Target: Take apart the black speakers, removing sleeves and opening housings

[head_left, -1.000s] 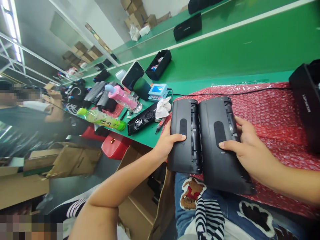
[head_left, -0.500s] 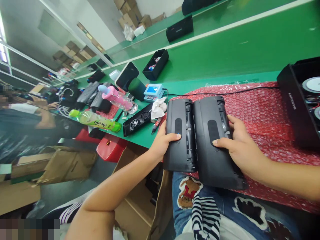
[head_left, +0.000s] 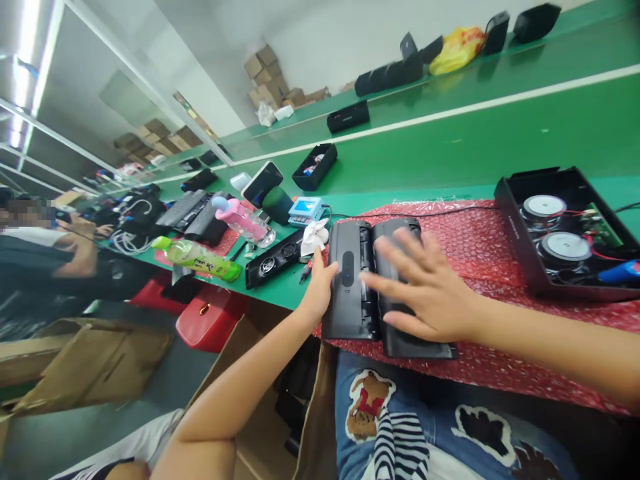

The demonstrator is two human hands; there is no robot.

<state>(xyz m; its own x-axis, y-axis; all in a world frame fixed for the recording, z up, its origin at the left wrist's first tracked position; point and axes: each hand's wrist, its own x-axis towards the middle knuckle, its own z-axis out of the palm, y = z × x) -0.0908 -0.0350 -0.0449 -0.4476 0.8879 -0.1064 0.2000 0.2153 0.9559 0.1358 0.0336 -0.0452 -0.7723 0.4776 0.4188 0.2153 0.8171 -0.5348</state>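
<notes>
Two black plastic speaker casings lie side by side on red bubble wrap in front of me. The left casing has an oval control strip with a small blue light. My left hand is at its left edge, thumb against the rim and forefinger extended alongside; its lower fingers are hidden. Over the right casing my right hand is spread open, somewhat blurred, covering much of its top. Whether that palm touches the casing I cannot tell.
Red bubble wrap covers the bench here. An opened speaker box with two round drivers stands right. To the left are a blue tester, a speaker panel, a green bottle and a pink bottle. A carton sits below.
The casings have gone from being gripped in both hands to lying on the bubble wrap. My right hand has let go and spread over the right one; my left thumb has drawn back to the rim.
</notes>
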